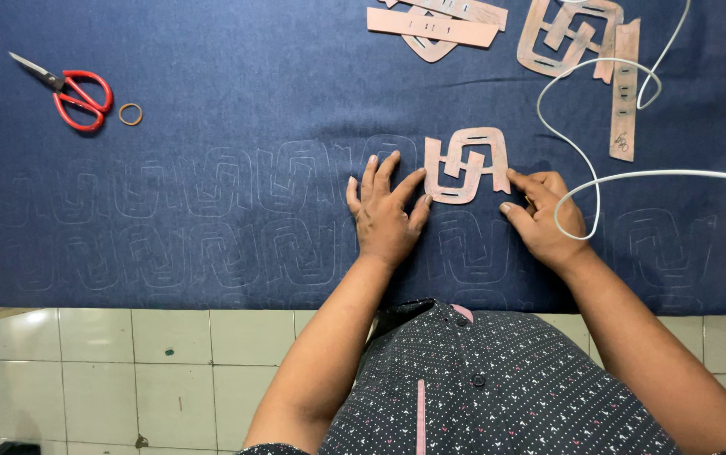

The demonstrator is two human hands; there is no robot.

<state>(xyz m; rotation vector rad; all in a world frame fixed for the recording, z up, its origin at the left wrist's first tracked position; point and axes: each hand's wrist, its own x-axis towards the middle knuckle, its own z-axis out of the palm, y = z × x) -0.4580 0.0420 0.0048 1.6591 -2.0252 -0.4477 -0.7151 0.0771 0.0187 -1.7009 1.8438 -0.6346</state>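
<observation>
Pink interlocking-shape template (467, 165) lies flat on dark blue denim cloth (211, 67), just past centre toward 1 o'clock. Left hand (385, 215), fingers spread, presses its lower left edge. Right hand (546, 217), fingers loosely curled, touches its right edge with a fingertip and appears to pinch a small item, kind cannot be told. White cord (596, 179) loops across the right hand. Further pink templates (578, 38) at 1 o'clock; red-handled scissors (72, 93) and rubber ring (130, 114) at 10 o'clock. Faint traced outlines (211, 181) run across the cloth. No containers shown.
</observation>
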